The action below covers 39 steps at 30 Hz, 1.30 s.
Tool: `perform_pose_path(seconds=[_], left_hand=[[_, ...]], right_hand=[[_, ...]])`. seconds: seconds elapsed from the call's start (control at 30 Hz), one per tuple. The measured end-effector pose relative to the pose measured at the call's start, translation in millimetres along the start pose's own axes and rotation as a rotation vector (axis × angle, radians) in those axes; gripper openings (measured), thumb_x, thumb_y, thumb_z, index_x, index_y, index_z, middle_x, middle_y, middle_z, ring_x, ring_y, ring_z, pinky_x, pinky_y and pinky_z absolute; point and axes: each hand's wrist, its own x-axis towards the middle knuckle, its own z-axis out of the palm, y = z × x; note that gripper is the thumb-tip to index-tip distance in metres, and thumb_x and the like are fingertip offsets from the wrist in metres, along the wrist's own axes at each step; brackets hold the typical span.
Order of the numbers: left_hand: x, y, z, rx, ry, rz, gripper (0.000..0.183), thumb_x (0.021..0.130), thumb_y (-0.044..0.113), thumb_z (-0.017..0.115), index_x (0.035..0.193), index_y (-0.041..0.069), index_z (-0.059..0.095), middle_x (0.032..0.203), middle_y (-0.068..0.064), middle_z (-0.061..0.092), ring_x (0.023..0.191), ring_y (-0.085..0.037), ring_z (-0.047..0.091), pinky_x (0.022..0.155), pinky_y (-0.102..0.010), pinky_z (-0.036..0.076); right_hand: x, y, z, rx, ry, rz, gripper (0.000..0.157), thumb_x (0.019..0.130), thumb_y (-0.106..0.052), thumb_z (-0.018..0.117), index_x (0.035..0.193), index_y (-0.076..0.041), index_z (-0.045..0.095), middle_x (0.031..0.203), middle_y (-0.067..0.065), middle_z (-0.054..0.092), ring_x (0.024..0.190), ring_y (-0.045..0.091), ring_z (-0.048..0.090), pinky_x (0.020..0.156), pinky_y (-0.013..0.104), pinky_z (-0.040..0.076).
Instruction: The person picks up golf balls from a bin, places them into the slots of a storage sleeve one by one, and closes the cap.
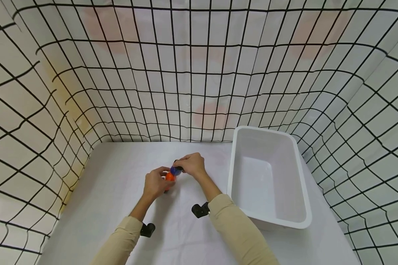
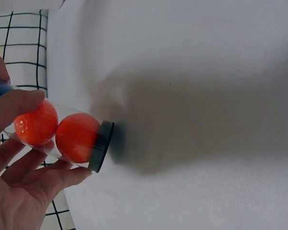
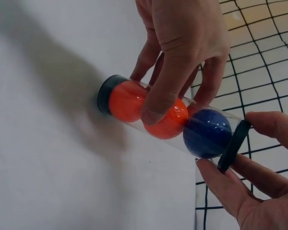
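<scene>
A clear plastic tube [image 2: 63,113] holds two orange balls [image 3: 126,100] and a dark blue ball [image 3: 207,134] in a row. Dark caps sit on both ends, one beside the blue ball [image 3: 234,145] and the other at the far orange end [image 3: 104,95]. My left hand [image 1: 155,183] grips the tube round its middle, the thumb across an orange ball. At the blue end, my right hand [image 1: 193,164] pinches the cap between thumb and fingers. The tube is tilted, its orange end lower, close over the white table.
To the right stands a large white bin [image 1: 268,176] with nothing visible inside. Black netting [image 1: 190,73] rises round the back and sides of the white table [image 1: 119,176]. Small black wrist devices [image 1: 200,210] are strapped near both sleeves.
</scene>
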Motion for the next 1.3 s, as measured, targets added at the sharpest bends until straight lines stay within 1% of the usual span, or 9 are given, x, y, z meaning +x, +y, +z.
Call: perform_pose_path(seconds=[0.13,0.37,0.47,0.57,0.67,0.8,0.93,1.13,1.3], left_hand=[[0.0,1.3,0.2,0.0,-0.005,0.001,0.047,0.073,0.014,0.087,0.117,0.005,0.073,0.109,-0.021,0.075,0.097,-0.035,0.074,0.077,-0.042,0.062],[-1.2,2.3,-0.7,0.003,-0.005,-0.006,0.047,0.074,0.015,0.087,0.118,0.006,0.073,0.11,-0.022,0.075,0.097,-0.036,0.075,0.079,-0.044,0.062],[-0.9,2.5,-0.6,0.003,-0.006,-0.021,0.047,0.074,0.015,0.087,0.118,0.006,0.072,0.111,-0.022,0.075,0.096,-0.035,0.075,0.079,-0.044,0.062],[0.0,1.9,-0.2,0.004,-0.007,-0.027,0.047,0.075,0.015,0.087,0.119,0.006,0.072,0.111,-0.022,0.075,0.095,-0.035,0.074,0.079,-0.044,0.062],[1.1,1.1,0.3,0.007,-0.006,-0.027,0.047,0.075,0.016,0.087,0.119,0.007,0.072,0.111,-0.021,0.075,0.096,-0.034,0.074,0.079,-0.044,0.062],[1.5,1.5,0.4,0.004,-0.009,-0.027,0.047,0.075,0.016,0.087,0.119,0.008,0.073,0.111,-0.02,0.075,0.096,-0.034,0.074,0.08,-0.044,0.062],[0.7,1.5,0.8,0.007,-0.016,-0.026,0.047,0.075,0.015,0.087,0.119,0.007,0.072,0.111,-0.021,0.075,0.096,-0.034,0.074,0.08,-0.044,0.062],[0.3,1.2,1.3,0.007,-0.014,-0.028,0.048,0.075,0.015,0.088,0.119,0.007,0.072,0.112,-0.021,0.075,0.095,-0.034,0.075,0.079,-0.043,0.062],[0.3,0.2,2.2,0.005,-0.015,-0.028,0.048,0.075,0.015,0.088,0.119,0.007,0.072,0.112,-0.021,0.075,0.095,-0.034,0.075,0.08,-0.044,0.062]], right_hand=[[-0.4,-1.2,-2.4,-0.021,-0.005,-0.001,0.028,0.078,-0.029,0.086,0.093,-0.006,0.082,0.084,0.012,0.078,0.072,0.025,0.077,0.055,0.021,0.055],[-1.7,-0.3,-2.0,-0.019,-0.009,-0.013,0.029,0.078,-0.031,0.086,0.092,-0.006,0.082,0.082,0.01,0.078,0.071,0.022,0.076,0.058,0.022,0.055],[-1.2,1.5,-0.7,-0.026,0.002,-0.036,0.03,0.078,-0.033,0.086,0.094,-0.007,0.083,0.085,0.01,0.079,0.069,0.021,0.075,0.057,0.023,0.054],[-0.2,4.9,1.7,-0.04,0.018,-0.061,0.032,0.078,-0.036,0.085,0.095,-0.008,0.083,0.086,0.009,0.079,0.063,0.016,0.071,0.055,0.022,0.051],[0.1,7.2,3.4,-0.084,0.044,-0.091,0.032,0.079,-0.039,0.084,0.094,-0.01,0.083,0.09,0.006,0.079,0.078,0.019,0.07,0.063,0.026,0.05],[-0.3,7.7,3.4,-0.142,0.07,-0.114,0.032,0.079,-0.042,0.081,0.092,-0.013,0.084,0.094,0.003,0.08,0.105,0.031,0.063,0.076,0.034,0.046],[-1.2,8.5,2.9,-0.146,0.074,-0.103,0.033,0.079,-0.044,0.081,0.092,-0.013,0.084,0.093,0.003,0.08,0.106,0.032,0.061,0.076,0.035,0.045],[-4.5,6.9,0.9,-0.102,0.06,-0.077,0.034,0.079,-0.042,0.082,0.094,-0.011,0.083,0.096,0.005,0.079,0.111,0.034,0.057,0.076,0.035,0.045],[-5.8,5.7,-0.6,-0.097,0.047,-0.081,0.034,0.081,-0.041,0.081,0.095,-0.011,0.083,0.097,0.006,0.079,0.113,0.034,0.056,0.078,0.036,0.045]])
